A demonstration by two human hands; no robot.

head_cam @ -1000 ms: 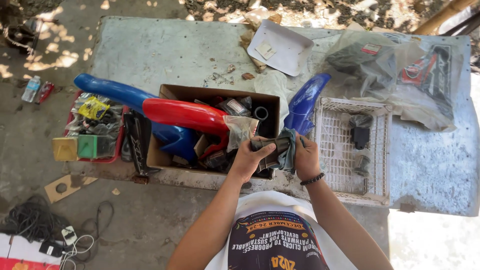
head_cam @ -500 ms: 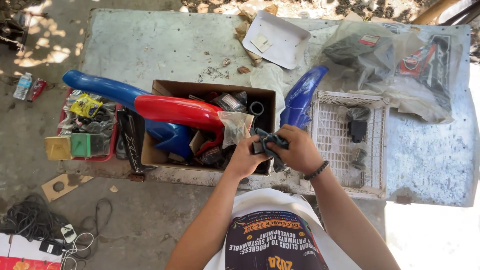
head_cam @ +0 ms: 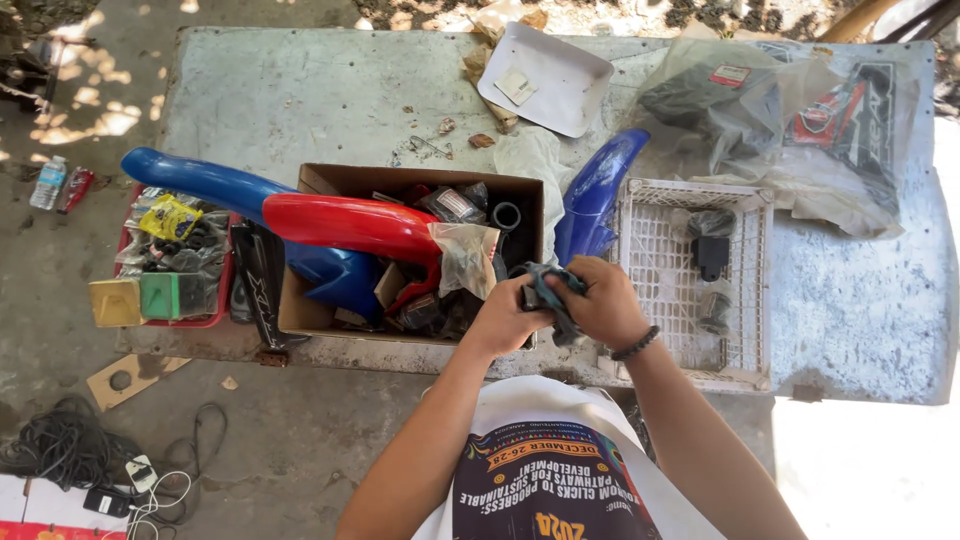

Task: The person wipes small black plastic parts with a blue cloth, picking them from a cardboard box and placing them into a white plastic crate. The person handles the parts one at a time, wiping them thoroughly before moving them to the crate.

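My left hand (head_cam: 503, 318) grips a small dark part (head_cam: 531, 296) at the front right corner of a cardboard box (head_cam: 312, 318). My right hand (head_cam: 603, 301) presses a grey-blue rag (head_cam: 553, 279) over that part, covering most of it. The two hands touch each other above the table's near edge. A dark bead bracelet (head_cam: 630, 345) sits on my right wrist. The box holds a red fender (head_cam: 350, 225), a blue fender (head_cam: 215, 180) and several dark parts.
A white plastic crate (head_cam: 745, 290) with a few dark parts lies right of my hands. A second blue fender (head_cam: 592, 195) leans between box and crate. Plastic-bagged items (head_cam: 800, 140) and a white tray (head_cam: 545, 75) lie farther back. A red tray (head_cam: 170, 260) of small items sits left.
My right hand has swung the rag from beside the part up over its top, and both hands have closed tighter together. The view has shifted slightly.
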